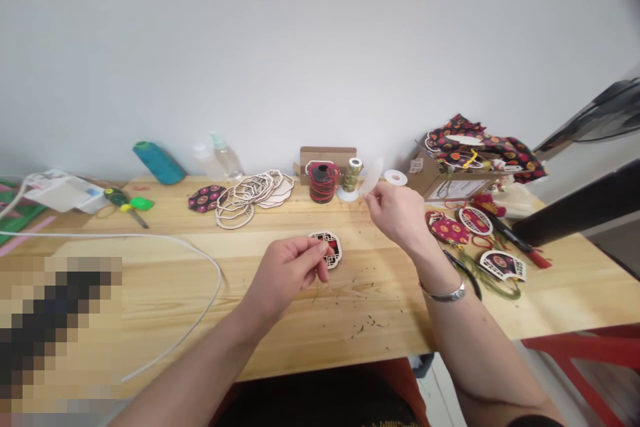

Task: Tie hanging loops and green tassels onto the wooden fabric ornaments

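Note:
My left hand (295, 268) is closed, thumb and fingers pinched together over the left side of a small wooden lattice-framed ornament (334, 251) with a dark red centre. What sits between those fingertips is too small to make out. A thin strand seems to hang just below them. Further right and higher, my right hand (400, 212) is pinched shut at the lower end of a curved, translucent white strip (373, 175). Behind that hand lies a white tape roll (396, 177). A gold thread spool (353, 175) and a red cord spool (321, 185) stand nearby.
Cut wooden frames (255, 193) and patterned fabric (206, 198) lie back left, near a teal thread cone (159, 162). A white cable (219, 273) crosses the left. Finished ornaments (475, 220), a cardboard box (450, 183) and a black post (575, 203) occupy the right.

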Motion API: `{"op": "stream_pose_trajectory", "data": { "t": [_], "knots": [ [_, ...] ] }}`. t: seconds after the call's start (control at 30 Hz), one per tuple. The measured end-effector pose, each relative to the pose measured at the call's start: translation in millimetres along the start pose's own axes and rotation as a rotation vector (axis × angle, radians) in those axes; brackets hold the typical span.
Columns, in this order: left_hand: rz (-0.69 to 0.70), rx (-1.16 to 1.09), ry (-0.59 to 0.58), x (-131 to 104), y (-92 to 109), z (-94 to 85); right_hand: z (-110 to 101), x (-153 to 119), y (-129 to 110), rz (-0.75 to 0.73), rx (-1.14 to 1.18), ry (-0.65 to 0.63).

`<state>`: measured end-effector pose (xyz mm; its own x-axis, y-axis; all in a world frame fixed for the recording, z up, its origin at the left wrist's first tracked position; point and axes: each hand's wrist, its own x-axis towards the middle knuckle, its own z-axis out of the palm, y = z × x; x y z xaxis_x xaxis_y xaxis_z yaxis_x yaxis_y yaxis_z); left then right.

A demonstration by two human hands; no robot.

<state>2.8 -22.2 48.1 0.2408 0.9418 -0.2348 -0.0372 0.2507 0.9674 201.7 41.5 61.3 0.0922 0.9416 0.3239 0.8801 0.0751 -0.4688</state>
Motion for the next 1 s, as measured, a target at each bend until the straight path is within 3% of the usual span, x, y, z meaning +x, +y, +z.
{"op": "stream_pose_trajectory", "data": {
  "t": [0.1,0.23,0.37,0.43,0.53,0.7,0.83,1.0],
  "knots": [
    [0.048,-0.044,0.038,23.6,-0.7,6.0,2.7,-2.4,-8.6,-0.125,0.029,-0.055],
    [-0.001,-0.091,0.041,40.3,-4.3,3.6,21.9,-8.3,-14.9,-0.164,0.465,-0.138],
    [-0.013,-0.133,0.060,47.0,-10.0,0.5,40.2,-16.9,-21.2,-0.176,1.013,-0.398],
    [-0.010,-0.134,0.068,49.2,-14.8,-0.8,46.8,-20.6,-21.2,-0.149,1.113,-0.526],
    [0.006,-0.090,0.063,51.8,-22.3,-3.7,54.0,-22.9,-15.9,-0.125,1.000,-0.583],
    [-0.059,-0.132,0.048,53.7,-26.3,-8.7,53.9,-18.7,-5.7,-0.122,0.819,-0.442],
    [-0.119,-0.189,0.033,53.2,-25.6,-8.7,48.0,-15.4,-3.0,-0.163,0.756,-0.412],
    [-0.070,-0.118,-0.027,50.9,-27.3,-6.8,47.5,-13.8,-1.4,-0.189,0.697,-0.354]
  ]
}}
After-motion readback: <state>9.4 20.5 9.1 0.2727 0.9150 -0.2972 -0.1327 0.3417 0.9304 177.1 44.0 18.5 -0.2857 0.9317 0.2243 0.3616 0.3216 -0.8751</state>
